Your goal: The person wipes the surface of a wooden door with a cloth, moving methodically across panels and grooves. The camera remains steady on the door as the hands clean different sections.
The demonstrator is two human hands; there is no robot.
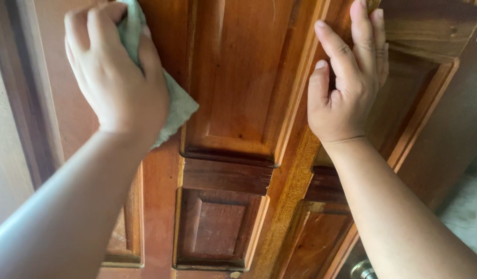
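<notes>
A brown wooden panelled door [238, 93] fills the view. My left hand [114, 72] presses a pale green cloth [179, 106] against the door's left stile, fingers curled over the cloth. My right hand [347, 77] lies flat on the door's middle stile, fingers stretched upward and held together, holding nothing.
A metal door knob [363, 270] shows at the bottom right. A dark wooden door frame [26, 103] runs along the left, with a pale wall beside it. A light tiled floor [466, 212] is visible at the lower right.
</notes>
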